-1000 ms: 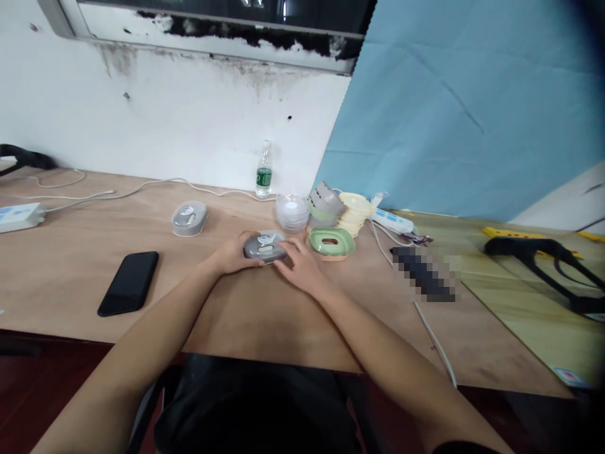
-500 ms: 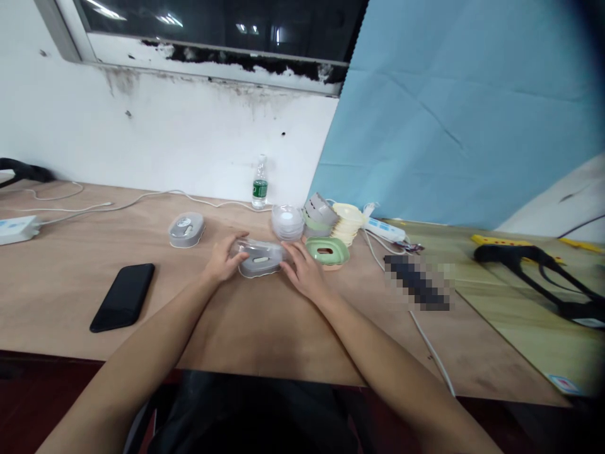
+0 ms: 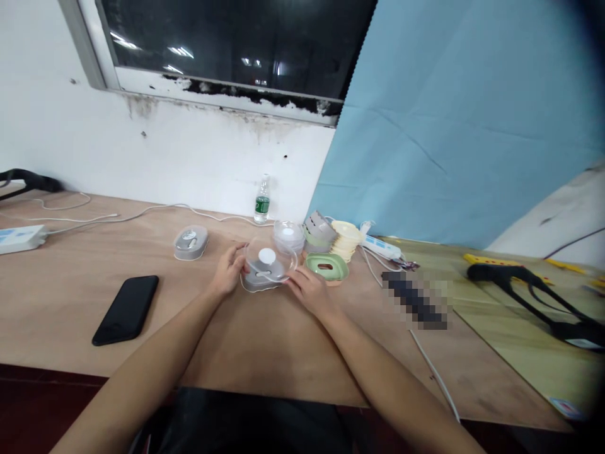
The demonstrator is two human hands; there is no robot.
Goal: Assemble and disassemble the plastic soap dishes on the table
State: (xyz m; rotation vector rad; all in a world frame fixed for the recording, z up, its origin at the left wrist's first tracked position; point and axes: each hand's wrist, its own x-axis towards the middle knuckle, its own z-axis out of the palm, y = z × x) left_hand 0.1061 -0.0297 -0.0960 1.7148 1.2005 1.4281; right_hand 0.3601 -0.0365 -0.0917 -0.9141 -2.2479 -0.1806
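A grey oval box with a clear lid is tilted up off the wooden table, its white round label facing me. My left hand grips its left end with curled fingers. On the other end, my right hand pinches the lower right rim. A green oval box lies just right of my right hand. Behind the held box stand a stack of clear lids, a stack of grey and green boxes and a cream stack.
Another closed grey box sits left of my hands. A black phone lies near the table's front left. A water bottle stands by the wall. Power strips and white cables cross the table.
Both hands have lifted the grey box off the table and tipped it toward me, so its lid faces up. My view has risen, showing more window.
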